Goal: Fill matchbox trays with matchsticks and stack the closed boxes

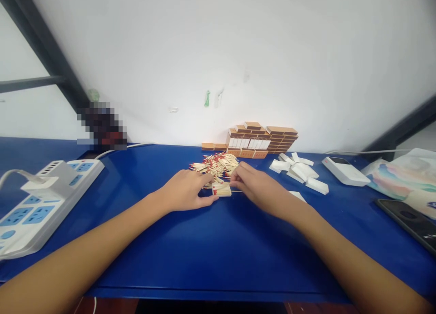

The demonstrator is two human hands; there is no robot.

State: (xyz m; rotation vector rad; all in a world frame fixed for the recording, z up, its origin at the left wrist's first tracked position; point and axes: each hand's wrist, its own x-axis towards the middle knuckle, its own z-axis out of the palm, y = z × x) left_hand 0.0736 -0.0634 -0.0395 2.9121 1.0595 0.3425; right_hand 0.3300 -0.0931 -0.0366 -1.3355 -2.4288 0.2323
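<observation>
A small white matchbox tray [221, 190] filled with red-tipped matches lies on the blue table. My left hand [185, 190] grips the tray's left end between thumb and fingers. At the tray's right end is my right hand [254, 183], its fingers pinched together; what they hold, if anything, is hidden. A single match [236, 191] pokes out beside the tray, below the right fingers. Just behind both hands spreads a loose heap of matches [215, 165] with red heads, pointing many ways.
Brown matchboxes [282, 139] are stacked against the wall. Several empty white trays [303, 171] lie to the right, near a white device [345, 171], a phone [408, 221] and a colourful soft pack [391, 177]. A power strip [83, 175] with a charger occupies the left.
</observation>
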